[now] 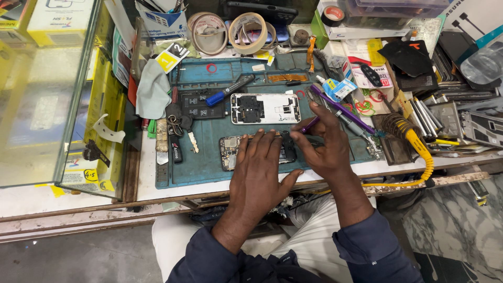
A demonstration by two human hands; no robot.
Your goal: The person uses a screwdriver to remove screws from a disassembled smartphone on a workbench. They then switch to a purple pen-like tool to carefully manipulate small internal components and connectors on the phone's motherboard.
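Left hand flat, fingers spread, pinning an opened phone board at mat centre. Right hand pinched on a purple-handled tool, tip at the board. White phone shell at 12 o'clock. Yellow boxes at 10 o'clock; tape rolls at 12; yellow soldering iron at 3.

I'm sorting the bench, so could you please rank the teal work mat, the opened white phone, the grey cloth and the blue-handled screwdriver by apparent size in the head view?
1. Teal work mat
2. Opened white phone and grey cloth: look alike, unranked
3. Blue-handled screwdriver
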